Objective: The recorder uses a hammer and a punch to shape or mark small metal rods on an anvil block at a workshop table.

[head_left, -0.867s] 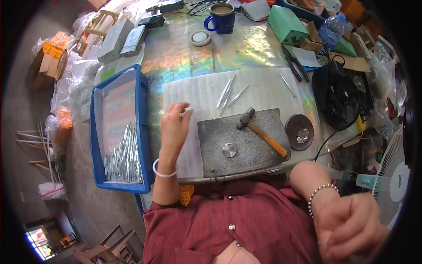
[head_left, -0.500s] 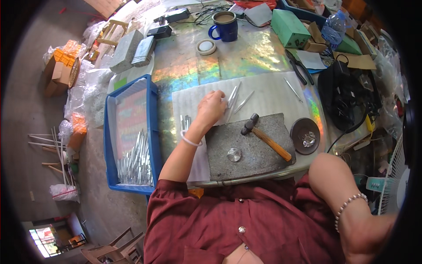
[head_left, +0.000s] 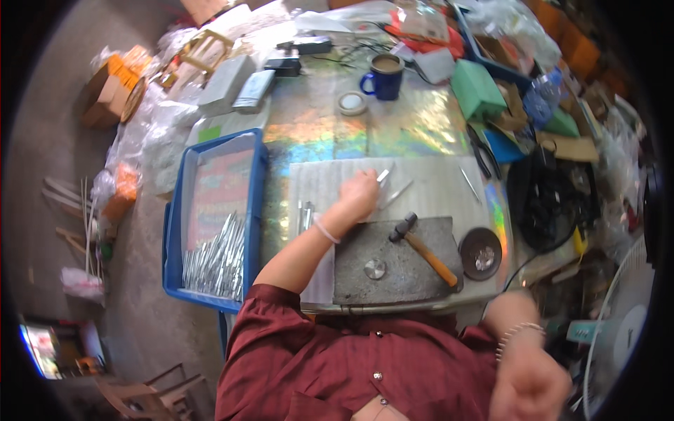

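Observation:
My left hand rests at the white foam sheet with its fingers curled together. A thin silver rod lies right at its fingertips, and another silver rod is just to the right. What the fingers pinch is hidden by the hand. My right hand hangs off the table at the lower right, smeared by motion. On the dark stone slab lie a hammer with a wooden handle and a round silver disc.
A blue tray with many silver rods stands left. A dark round dish holds silver bits. Pliers, a blue mug, a green box and a black bag sit farther off. A white fan is at right.
The view has shifted, so the table sits lower. My right hand has come in from the far right edge toward my body. My left hand stays by the silver rods.

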`<act>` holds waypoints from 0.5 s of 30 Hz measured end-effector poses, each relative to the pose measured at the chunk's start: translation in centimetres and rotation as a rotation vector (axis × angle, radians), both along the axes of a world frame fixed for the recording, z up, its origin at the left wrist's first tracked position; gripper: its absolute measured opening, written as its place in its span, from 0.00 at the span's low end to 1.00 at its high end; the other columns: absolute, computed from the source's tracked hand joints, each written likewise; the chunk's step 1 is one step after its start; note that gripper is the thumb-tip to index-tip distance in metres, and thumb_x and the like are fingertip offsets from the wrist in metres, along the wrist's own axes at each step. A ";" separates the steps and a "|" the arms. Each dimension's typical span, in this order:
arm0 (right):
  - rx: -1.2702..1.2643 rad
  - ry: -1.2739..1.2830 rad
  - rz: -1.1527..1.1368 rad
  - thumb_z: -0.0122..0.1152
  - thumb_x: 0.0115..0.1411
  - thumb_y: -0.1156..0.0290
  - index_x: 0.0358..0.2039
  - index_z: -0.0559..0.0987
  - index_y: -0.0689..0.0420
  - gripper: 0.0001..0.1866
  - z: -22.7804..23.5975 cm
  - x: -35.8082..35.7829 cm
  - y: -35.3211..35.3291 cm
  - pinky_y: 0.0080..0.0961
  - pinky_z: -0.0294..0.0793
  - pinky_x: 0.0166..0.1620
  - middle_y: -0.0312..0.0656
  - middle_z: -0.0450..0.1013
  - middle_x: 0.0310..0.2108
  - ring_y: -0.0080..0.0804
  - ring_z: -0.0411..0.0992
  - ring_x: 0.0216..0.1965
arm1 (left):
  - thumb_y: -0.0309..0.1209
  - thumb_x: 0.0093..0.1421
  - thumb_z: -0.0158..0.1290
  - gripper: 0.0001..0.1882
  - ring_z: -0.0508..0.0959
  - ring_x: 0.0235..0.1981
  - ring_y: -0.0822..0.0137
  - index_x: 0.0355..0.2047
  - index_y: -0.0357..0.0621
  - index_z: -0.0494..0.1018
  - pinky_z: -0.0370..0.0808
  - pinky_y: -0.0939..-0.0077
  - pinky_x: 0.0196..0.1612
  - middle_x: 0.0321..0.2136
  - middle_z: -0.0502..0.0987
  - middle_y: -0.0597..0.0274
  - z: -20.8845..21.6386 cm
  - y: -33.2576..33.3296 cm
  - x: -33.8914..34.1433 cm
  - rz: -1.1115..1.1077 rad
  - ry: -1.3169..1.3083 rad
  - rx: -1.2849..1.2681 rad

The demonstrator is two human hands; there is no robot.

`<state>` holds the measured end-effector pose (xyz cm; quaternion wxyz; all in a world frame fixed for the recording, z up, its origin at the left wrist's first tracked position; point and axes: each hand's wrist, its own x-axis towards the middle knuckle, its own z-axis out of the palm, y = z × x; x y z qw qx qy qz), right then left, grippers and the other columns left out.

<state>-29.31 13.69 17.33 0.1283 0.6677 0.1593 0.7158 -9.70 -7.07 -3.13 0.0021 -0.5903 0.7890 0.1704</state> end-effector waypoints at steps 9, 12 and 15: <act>1.224 1.065 -0.819 0.64 0.44 0.73 0.48 0.66 0.64 0.29 -9.8 1.1 -5.1 0.31 0.70 0.37 0.49 0.68 0.39 0.42 0.70 0.37 | 0.20 0.51 0.49 0.14 0.77 0.39 0.48 0.40 0.32 0.66 0.74 0.57 0.40 0.38 0.73 0.41 -0.9 0.5 0.8 0.038 0.087 -0.074; 1.269 1.227 -0.909 0.64 0.42 0.75 0.48 0.65 0.65 0.31 -11.5 0.9 -4.3 0.35 0.70 0.40 0.48 0.66 0.40 0.44 0.67 0.41 | 0.18 0.49 0.45 0.14 0.77 0.38 0.48 0.38 0.31 0.65 0.73 0.55 0.39 0.36 0.74 0.38 -0.7 -0.3 3.7 0.047 0.258 -0.141; 1.433 1.225 -0.983 0.58 0.43 0.78 0.46 0.65 0.64 0.26 -12.8 1.0 -4.3 0.39 0.69 0.41 0.50 0.65 0.42 0.48 0.66 0.44 | 0.18 0.49 0.46 0.14 0.78 0.34 0.57 0.38 0.32 0.64 0.73 0.60 0.36 0.30 0.75 0.46 2.7 1.7 5.7 0.044 0.423 -0.258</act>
